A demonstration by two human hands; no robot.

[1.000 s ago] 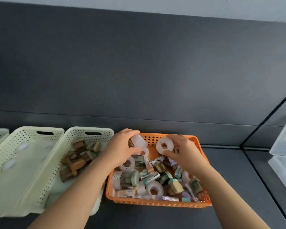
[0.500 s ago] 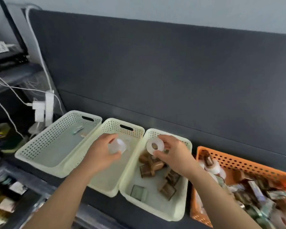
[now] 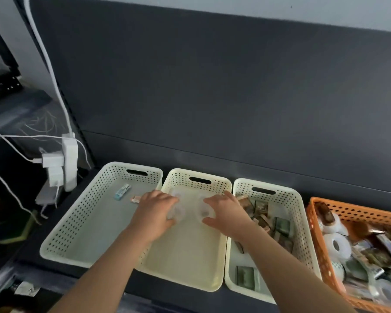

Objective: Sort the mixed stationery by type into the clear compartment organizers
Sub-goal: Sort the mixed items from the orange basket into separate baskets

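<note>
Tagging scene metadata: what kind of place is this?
Probably an office or workshop desk used as a sorting station: a dark partition panel behind, cream perforated baskets in a row beside an orange basket of mixed stationery, and a white power strip with chargers.

We face a dark grey padded back panel (image 3: 212, 86) beneath a pale wall (image 3: 280, 10); a white power strip (image 3: 70, 159) with cables hangs left of the dark table (image 3: 190, 299).
</note>
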